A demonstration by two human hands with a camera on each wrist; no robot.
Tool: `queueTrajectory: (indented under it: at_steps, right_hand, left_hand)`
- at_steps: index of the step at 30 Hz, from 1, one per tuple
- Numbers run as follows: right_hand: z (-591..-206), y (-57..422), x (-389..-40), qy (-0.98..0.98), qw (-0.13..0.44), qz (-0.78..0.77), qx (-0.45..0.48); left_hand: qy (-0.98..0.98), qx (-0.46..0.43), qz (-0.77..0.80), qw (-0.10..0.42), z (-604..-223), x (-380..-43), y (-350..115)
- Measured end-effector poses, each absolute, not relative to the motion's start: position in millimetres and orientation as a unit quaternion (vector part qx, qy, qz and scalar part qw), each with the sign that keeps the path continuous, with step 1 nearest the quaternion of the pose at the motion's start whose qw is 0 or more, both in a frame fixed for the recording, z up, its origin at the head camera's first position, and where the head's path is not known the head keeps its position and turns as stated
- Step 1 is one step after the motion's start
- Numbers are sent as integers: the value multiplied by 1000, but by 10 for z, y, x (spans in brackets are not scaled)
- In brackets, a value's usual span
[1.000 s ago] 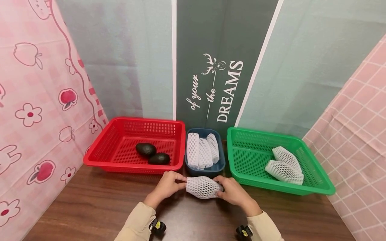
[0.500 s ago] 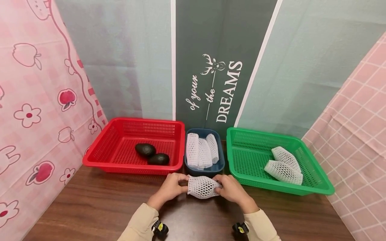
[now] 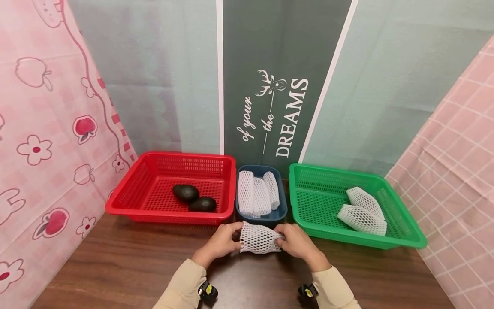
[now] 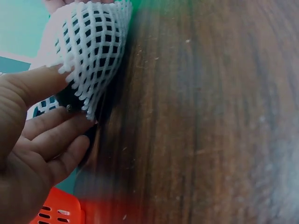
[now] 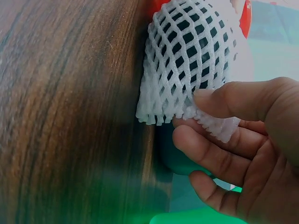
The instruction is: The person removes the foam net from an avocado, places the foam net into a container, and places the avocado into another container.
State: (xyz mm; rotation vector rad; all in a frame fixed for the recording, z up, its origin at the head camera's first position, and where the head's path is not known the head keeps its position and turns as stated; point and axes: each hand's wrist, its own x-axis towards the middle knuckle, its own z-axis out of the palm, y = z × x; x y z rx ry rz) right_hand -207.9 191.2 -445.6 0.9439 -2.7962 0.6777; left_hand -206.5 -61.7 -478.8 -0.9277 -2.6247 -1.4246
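Between the two hands, low over the table, is a white foam net sleeve [image 3: 259, 238] with a dark avocado [image 4: 70, 99] inside. The avocado's end shows at the sleeve's left opening in the left wrist view; the mesh covers most of the rest. My left hand [image 3: 221, 243] has its thumb on the sleeve's rim and its fingers under the avocado's end. At the other end, my right hand [image 3: 296, 241] pinches the sleeve's edge between thumb and fingers. In the right wrist view that edge [image 5: 217, 126] is bunched at the fingertips.
A red basket [image 3: 127, 210] at the left holds two bare avocados [image 3: 186, 193]. Behind the hands, a blue bin [image 3: 283, 210] contains several foam net sleeves [image 3: 262, 196]. To the right, a green basket [image 3: 316, 229] carries two net-covered fruits [image 3: 362, 219]. Fabric curtains [image 3: 177, 86] stand behind.
The left fingers have shifted from the sleeve's tip to around its end, and that opening is wider, with a dark bit of avocado showing. The right hand keeps its pinch nearly in place.
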Motion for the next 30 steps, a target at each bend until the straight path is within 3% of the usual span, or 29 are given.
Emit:
queueTrajectory:
  at_steps: [30]
  right_hand:
    - [-4361, 1932, -1963, -932, 85, 188, 298]
  left_hand:
    - [-827, -302, -473, 31, -4708, -1985, -762]
